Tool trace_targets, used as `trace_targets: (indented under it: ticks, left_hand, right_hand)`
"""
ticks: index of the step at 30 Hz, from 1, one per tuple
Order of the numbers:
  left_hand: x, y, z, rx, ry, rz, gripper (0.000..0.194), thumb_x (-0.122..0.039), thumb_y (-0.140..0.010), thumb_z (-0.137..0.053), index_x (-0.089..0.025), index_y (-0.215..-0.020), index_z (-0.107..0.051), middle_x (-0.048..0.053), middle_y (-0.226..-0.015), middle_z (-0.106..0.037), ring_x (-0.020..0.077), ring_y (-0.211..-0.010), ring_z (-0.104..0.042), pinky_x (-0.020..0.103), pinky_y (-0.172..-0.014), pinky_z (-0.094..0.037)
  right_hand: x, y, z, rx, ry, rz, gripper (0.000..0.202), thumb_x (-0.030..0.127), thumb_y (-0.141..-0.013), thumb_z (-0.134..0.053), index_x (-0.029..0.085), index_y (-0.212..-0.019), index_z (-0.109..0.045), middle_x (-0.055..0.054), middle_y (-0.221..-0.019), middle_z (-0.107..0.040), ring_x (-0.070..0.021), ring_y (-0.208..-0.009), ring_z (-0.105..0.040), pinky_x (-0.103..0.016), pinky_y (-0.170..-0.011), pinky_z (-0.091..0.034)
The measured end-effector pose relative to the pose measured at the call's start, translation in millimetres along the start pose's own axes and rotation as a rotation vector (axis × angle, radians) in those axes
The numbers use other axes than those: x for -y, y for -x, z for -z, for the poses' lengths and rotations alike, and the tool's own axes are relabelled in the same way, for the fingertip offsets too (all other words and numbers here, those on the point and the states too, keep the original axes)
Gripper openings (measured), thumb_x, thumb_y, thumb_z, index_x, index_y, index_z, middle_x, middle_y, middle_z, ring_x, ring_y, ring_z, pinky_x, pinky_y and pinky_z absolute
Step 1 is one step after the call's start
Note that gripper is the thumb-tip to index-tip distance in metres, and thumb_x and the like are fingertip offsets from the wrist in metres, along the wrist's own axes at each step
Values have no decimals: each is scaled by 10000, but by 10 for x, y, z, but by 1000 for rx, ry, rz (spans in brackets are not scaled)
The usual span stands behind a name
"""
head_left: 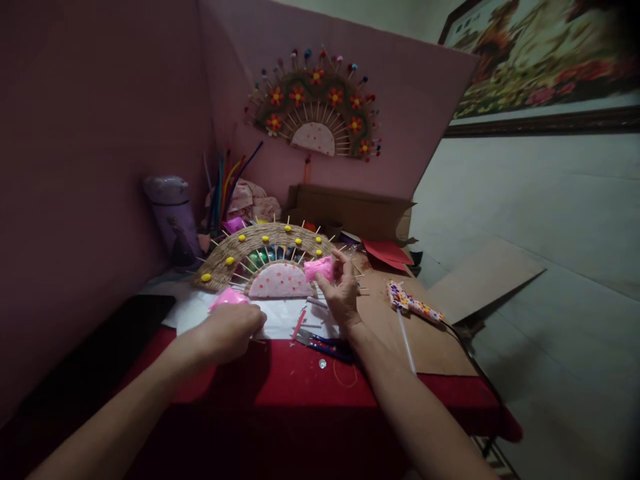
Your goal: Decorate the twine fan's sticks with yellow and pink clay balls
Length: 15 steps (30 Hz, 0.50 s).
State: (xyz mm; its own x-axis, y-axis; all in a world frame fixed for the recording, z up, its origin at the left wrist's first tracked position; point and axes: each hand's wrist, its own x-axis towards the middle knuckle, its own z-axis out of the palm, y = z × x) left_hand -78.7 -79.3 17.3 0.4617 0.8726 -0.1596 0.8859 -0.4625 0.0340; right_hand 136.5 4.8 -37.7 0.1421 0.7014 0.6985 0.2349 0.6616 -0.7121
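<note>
Fingers of the left hand curl beside a pink piece, their hold unclear; the right hand pinches a pink packet before the twine-wrapped fan. Packet handling seems the step; moving it calls for care around thin sticks.

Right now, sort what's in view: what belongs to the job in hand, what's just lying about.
Likely in the job:
- pink packet, in the right hand
- second pink piece, at the left hand
- fan-shaped piece, yellow dots on it

Apparently just lying about, untouched:
- red paper
- purple bottle
- pliers
</note>
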Motion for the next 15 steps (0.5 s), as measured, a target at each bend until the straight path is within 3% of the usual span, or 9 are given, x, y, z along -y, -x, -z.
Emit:
trace_targets:
  ticks: [3,6,8,12,13,15]
  left_hand:
    - [-10,52,-248,-87,-38,-11,290,-32,-756,-379,-159,-820,-632,115,-844,-653,216,-769,-592,318,-646,-388]
    - [-5,23,-209,-147,-39,-33,274,-12,-743,-374,-165,-768,-600,98,-790,-635,196,-724,-572,312,-642,-383]
    - [-63,-24,11,-250,-5,-28,224,-24,-733,-405,-168,-762,-574,71,-757,-615,169,-667,-539,298,-616,-374]
    - [-403,-292,637,-760,329,-119,153,-188,-846,-441,-170,-715,-519,24,-676,-563,124,-625,-508,272,-614,-392]
    - [-520,-425,768,-835,479,-162,130,-201,-847,-462,-166,-736,-521,20,-676,-571,118,-626,-527,265,-618,-410]
    - [-750,-776,949,-817,830,-254,62,-201,-838,-499,-160,-800,-525,11,-663,-585,109,-597,-570,249,-593,-439]
  right_hand:
    - [44,-6,-6,1,14,-4,521,228,-699,-639,201,-1197,-491,-44,-963,-541,-169,-837,-522,-329,-803,-461]
    - [80,-2,-15,34,25,-27,516,228,-697,-626,206,-1192,-484,-27,-911,-544,-157,-779,-518,-304,-753,-467]
    - [85,6,-28,76,36,-42,511,225,-697,-615,208,-1190,-484,-25,-905,-557,-157,-768,-525,-300,-743,-466]
    - [78,31,-72,183,60,-20,450,216,-700,-596,204,-1144,-519,-9,-853,-571,-146,-719,-522,-280,-698,-452]
    - [78,38,-82,203,76,-11,413,218,-699,-594,199,-1108,-535,-2,-820,-566,-141,-692,-510,-274,-679,-444]
    - [78,49,-97,225,120,-3,307,230,-694,-592,194,-997,-563,10,-755,-548,-136,-655,-488,-268,-651,-425]
